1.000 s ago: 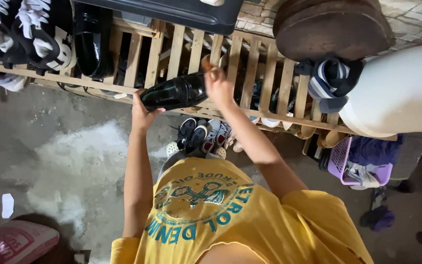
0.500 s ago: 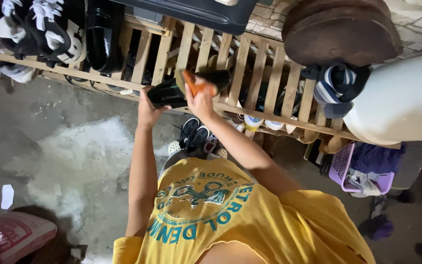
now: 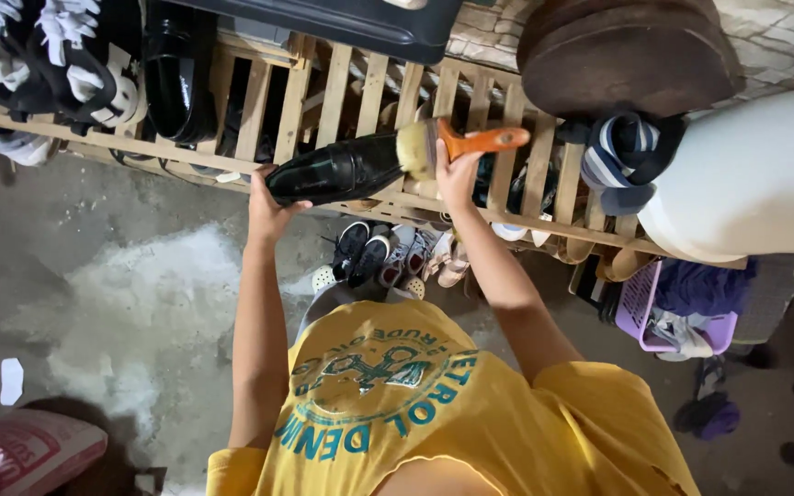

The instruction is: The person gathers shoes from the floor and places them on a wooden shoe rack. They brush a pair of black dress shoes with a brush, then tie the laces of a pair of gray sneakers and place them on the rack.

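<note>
Low in the frame is the person's yellow shirt [image 3: 434,432], with both bare arms reaching up toward the middle. The left hand [image 3: 268,207] is curled around the toe end of a shiny black shoe [image 3: 337,172], which lies sideways just left of the middle of the picture. The right hand [image 3: 457,170] has its fingers shut tight on the orange handle of a brush [image 3: 457,145]. A second ago that hand was bare and only touched the shoe; now the brush's pale bristles press on the heel end, so it looks like the shoe is being cleaned. Under the hands, small shoes [image 3: 388,257] sit in a heap on the grey floor [image 3: 94,303]. A pink bag [image 3: 25,452] lies at the lower left, and a purple basket [image 3: 636,317] at the right. Behind it all is a wooden rack [image 3: 342,96] with more shoes at the upper left. A big white round thing [image 3: 746,174] fills the right side, close to the brush arm.
</note>
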